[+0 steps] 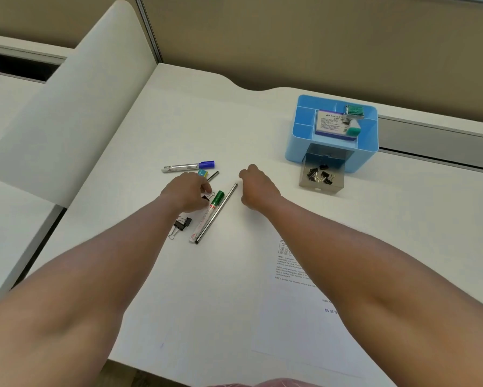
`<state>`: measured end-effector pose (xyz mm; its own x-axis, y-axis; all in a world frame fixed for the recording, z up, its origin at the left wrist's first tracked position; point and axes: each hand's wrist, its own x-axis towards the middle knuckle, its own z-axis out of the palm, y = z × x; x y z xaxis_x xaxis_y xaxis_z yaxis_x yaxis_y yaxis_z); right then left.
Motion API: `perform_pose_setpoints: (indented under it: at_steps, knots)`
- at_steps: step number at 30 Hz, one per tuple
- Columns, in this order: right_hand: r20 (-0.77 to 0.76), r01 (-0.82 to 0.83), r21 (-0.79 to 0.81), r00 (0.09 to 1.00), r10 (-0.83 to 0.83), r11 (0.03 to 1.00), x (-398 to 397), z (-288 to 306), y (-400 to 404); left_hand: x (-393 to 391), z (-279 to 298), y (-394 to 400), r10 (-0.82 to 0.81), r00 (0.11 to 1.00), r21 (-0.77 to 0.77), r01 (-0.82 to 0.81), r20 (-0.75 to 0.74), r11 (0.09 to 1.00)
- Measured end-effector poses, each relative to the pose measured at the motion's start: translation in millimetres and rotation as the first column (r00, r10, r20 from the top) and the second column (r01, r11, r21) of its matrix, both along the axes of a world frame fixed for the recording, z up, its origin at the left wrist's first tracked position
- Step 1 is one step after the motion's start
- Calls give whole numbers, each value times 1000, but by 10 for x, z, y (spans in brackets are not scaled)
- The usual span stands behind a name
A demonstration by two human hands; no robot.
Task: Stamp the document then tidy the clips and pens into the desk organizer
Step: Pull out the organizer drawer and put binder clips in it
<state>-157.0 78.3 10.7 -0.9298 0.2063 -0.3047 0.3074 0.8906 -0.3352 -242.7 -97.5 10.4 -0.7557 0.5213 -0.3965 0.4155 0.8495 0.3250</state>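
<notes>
My left hand (188, 191) rests on the desk with its fingertips pinching a black binder clip (206, 197) beside a green-capped marker (208, 215). A long grey pen (217, 213) lies along the marker's right side. My right hand (255, 188) hovers just right of that pen, fingers curled shut, with nothing seen in it. Another black binder clip (181, 225) lies near my left wrist. A blue-capped marker (188, 166), a small teal eraser (203, 173) and a short dark pen (213, 176) lie beyond my left hand. The printed document (293, 275) lies under my right forearm.
The blue desk organizer (299, 141) stands at the back right with a stamp pad box (331, 122) and a green stamp (353, 115) on top. Its clear drawer (304, 182) is pulled out, holding several black clips (320, 174). A white divider panel (75, 107) rises at left.
</notes>
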Motion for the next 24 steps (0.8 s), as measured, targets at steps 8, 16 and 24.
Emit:
perform_pose_setpoints:
  at_steps: [8,16,24]
  knots:
    - [104,159,-39,982,-155,986,62,-15,68,53,-43,37,26,999,-27,-26,-23,999]
    - [125,218,-120,971,-204,968,164,13,58,103,-92,65,91,996,-1,-91,-20,996]
    - [148,345,-314,938,-313,885,272,102,238,119,15,237,421,833,328,-535,358,779]
